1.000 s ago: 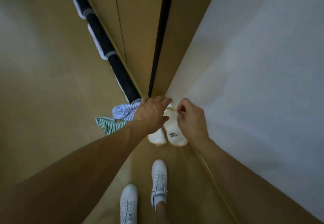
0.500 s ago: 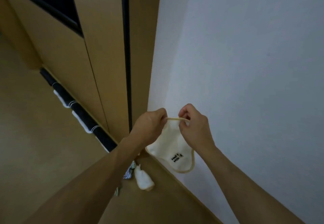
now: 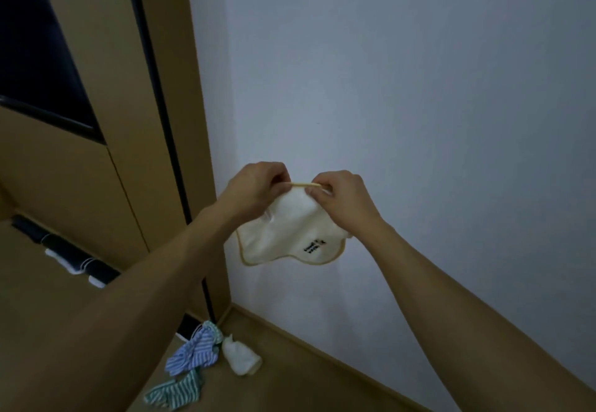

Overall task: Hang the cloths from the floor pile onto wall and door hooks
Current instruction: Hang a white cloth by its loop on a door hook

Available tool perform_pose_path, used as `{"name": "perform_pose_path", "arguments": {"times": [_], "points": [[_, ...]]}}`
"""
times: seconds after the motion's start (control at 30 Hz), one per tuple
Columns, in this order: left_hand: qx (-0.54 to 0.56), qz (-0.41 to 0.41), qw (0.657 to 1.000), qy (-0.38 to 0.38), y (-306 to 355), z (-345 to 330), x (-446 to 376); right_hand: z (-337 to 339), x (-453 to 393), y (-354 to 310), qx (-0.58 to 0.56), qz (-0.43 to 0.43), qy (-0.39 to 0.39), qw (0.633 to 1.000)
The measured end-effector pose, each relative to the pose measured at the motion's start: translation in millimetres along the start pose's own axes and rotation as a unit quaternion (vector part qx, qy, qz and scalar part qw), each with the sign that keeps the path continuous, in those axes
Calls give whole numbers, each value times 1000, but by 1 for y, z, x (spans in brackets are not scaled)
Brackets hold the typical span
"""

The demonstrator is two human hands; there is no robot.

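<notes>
A cream cloth (image 3: 287, 234) with tan trim and small dark lettering hangs in the air in front of the white wall. My left hand (image 3: 258, 185) and my right hand (image 3: 342, 198) each pinch one end of its thin tan loop (image 3: 304, 184), stretched level between them. On the floor in the corner lie a blue-striped cloth (image 3: 193, 353), a green-striped cloth (image 3: 174, 392) and a plain white cloth (image 3: 240, 358). No hook shows in this view.
The white wall (image 3: 419, 89) fills the right side. A tan door frame (image 3: 180, 89) with a dark gap stands at its left, beside a dark panel (image 3: 35, 56). A dark rail (image 3: 74, 260) runs along the tan floor.
I have lifted the cream cloth from the floor pile up to about waist height by its loop. The view has tilted up from the floor toward the wall.
</notes>
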State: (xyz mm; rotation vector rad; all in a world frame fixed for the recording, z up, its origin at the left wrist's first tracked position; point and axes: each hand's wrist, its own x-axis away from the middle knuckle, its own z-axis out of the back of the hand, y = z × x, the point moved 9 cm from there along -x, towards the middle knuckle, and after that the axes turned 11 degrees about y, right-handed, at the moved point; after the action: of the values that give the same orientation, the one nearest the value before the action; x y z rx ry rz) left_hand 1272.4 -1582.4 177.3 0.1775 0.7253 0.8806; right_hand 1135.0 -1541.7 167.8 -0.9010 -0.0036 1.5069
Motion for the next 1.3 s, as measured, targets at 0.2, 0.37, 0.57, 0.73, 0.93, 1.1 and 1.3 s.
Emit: {"name": "perform_pose_path", "arguments": {"times": [0.2,0.37,0.57,0.73,0.93,1.1,1.3], "points": [[40,-34,998,-35,66,-7,7,91,38,22,20,-41,32,998],[86,-89,990,-62,118,-23,1,175,73,44,61,-92,84,990],[119,-182,969,-117,189,-41,-6,258,124,56,129,-155,153,967],[152,-231,952,-129,237,-50,-6,309,170,52,183,-205,205,939],[247,-210,940,-108,282,-65,3,352,228,43,242,-268,259,896],[363,-162,906,-143,321,-87,28,376,289,38,276,-330,294,854],[447,-126,862,-206,372,-113,68,400,364,41,300,-387,301,818]]}}
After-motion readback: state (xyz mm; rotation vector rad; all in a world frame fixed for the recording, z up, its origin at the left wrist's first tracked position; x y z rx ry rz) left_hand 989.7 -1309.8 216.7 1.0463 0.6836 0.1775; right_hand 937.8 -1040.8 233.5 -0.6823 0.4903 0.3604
